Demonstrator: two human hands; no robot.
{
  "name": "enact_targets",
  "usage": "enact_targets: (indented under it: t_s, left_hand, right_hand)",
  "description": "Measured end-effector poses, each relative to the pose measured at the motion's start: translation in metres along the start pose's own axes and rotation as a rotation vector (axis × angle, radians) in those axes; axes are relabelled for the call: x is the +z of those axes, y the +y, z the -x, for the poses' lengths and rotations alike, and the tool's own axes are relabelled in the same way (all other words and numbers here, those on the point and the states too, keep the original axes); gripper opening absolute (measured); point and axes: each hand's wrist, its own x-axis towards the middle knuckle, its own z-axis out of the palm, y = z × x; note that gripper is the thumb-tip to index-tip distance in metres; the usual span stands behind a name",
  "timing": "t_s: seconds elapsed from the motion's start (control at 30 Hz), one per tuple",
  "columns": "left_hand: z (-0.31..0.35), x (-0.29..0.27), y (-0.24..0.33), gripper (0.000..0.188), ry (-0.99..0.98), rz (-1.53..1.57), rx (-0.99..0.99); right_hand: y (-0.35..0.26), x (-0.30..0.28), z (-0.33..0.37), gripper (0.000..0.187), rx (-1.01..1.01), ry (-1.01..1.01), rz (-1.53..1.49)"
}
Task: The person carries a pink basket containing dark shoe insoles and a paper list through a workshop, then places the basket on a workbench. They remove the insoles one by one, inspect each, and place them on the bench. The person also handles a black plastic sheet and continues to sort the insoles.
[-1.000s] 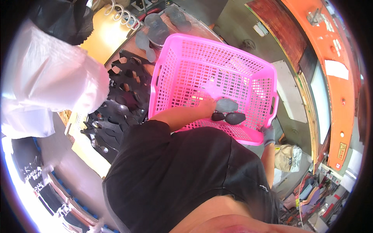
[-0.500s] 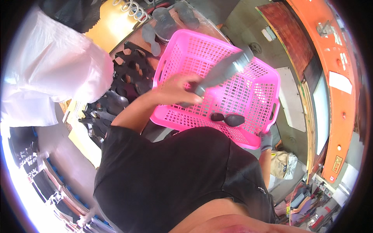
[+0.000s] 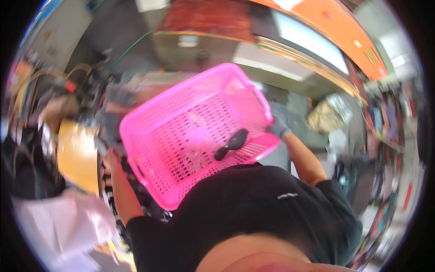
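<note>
A pink plastic basket [image 3: 179, 109] with slotted walls is held tilted in front of my body. My right hand [image 3: 278, 127], in a grey glove, grips its right end at the rim. In the basket, close to my body, lies a black sole-shaped piece [image 3: 232, 145] with a narrow waist. My bare left hand [image 3: 111, 161] is outside the basket, just beyond its left end. A grey flat piece [image 3: 101, 147] shows at its fingertips. Motion blur hides whether the fingers hold that piece or only touch it.
On the left are a yellow board [image 3: 78, 156], a white plastic bag [image 3: 63, 222] and a black bag [image 3: 29, 158]. Beyond the basket stands a low cabinet with a red top [image 3: 204, 20]. A brown sack [image 3: 327, 115] sits to the right; an orange beam [image 3: 335, 29] crosses the far right.
My view has swung right. My left hand has moved from above the basket, where it held a grey sole-shaped piece, to outside its left end. The right hand still grips the basket.
</note>
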Motion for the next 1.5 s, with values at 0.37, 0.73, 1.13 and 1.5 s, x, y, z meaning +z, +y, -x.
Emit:
enact_targets:
  t_s: [0.37,0.73,1.13,1.5]
  left_hand:
    - [-0.019,0.045,-0.020,0.055,0.196,-0.737,0.087]
    - [-0.009,0.047,-0.031,0.062,0.458,-0.654,0.088]
    - [-0.030,0.057,-0.056,0.070,0.735,-0.893,-0.009]
    - [-0.023,0.067,-0.048,0.063,0.780,-0.901,-0.050]
  right_hand:
    - [-0.017,-0.003,0.007,0.041,-0.058,0.070,0.255]
    - [0.006,-0.003,-0.012,0.037,-0.013,-0.117,-0.343]
    - [0.009,-0.010,-0.022,0.033,-0.030,-0.049,-0.112]
    - [-0.022,-0.004,-0.009,0.039,0.127,-0.051,-0.094]
